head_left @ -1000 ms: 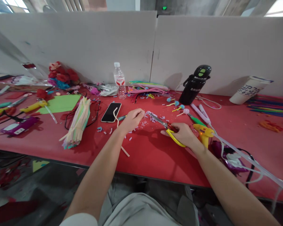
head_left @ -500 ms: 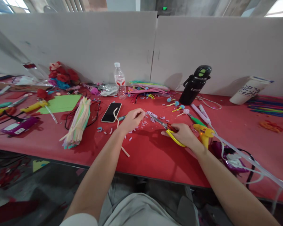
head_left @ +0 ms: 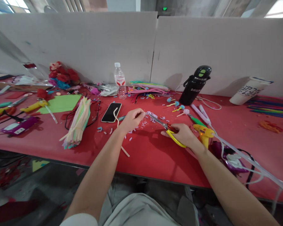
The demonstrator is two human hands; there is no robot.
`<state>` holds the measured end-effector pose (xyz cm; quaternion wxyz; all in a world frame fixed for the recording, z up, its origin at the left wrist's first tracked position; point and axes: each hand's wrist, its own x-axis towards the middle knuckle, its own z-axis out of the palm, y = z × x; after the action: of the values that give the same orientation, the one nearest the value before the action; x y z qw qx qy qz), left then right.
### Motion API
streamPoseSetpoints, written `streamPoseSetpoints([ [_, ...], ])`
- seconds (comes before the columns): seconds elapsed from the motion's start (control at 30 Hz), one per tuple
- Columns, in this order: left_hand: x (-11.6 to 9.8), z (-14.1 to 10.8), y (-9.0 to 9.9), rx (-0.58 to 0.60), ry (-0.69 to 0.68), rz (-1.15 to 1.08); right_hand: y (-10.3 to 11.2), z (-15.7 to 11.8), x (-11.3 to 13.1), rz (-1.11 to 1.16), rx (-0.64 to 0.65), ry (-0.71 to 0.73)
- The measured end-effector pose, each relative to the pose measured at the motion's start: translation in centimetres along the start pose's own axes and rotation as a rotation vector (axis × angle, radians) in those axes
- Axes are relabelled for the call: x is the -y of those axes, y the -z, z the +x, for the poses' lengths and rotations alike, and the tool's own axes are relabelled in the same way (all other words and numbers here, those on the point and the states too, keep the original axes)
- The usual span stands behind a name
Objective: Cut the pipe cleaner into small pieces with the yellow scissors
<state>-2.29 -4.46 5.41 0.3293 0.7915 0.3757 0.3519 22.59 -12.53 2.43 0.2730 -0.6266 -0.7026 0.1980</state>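
Observation:
My right hand (head_left: 180, 135) is closed on a pair of scissors (head_left: 171, 133) with yellow and red handles. Their blades point left, and the tips reach my left fingertips. My left hand (head_left: 133, 120) pinches something small and pale at its fingertips, too small to name for sure. Beneath and around the blades lie many short lilac snippets (head_left: 153, 120) on the red table (head_left: 148, 150). A cream pipe cleaner (head_left: 125, 151) passes under my left wrist, its upper end over a phone (head_left: 111, 112).
A bundle of pale pipe cleaners (head_left: 79, 122) lies left. Behind stand a plastic bottle (head_left: 119, 82) and a black flask (head_left: 195, 86). Small pompom pieces (head_left: 179, 107) lie near the flask. A yellow glue gun (head_left: 204, 133) with cables sits beside my right wrist.
Both hands and the scissors stay in almost the same place; the scissor handles shift very slightly. Nothing else has visibly moved.

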Motion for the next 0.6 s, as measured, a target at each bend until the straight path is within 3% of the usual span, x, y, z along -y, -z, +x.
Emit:
streamPoseSetpoints([
  [0.6, -0.35, -0.05, 0.12, 0.007, -0.013, -0.004, 0.02, 0.02, 0.00, -0.032, -0.038, 0.005],
])
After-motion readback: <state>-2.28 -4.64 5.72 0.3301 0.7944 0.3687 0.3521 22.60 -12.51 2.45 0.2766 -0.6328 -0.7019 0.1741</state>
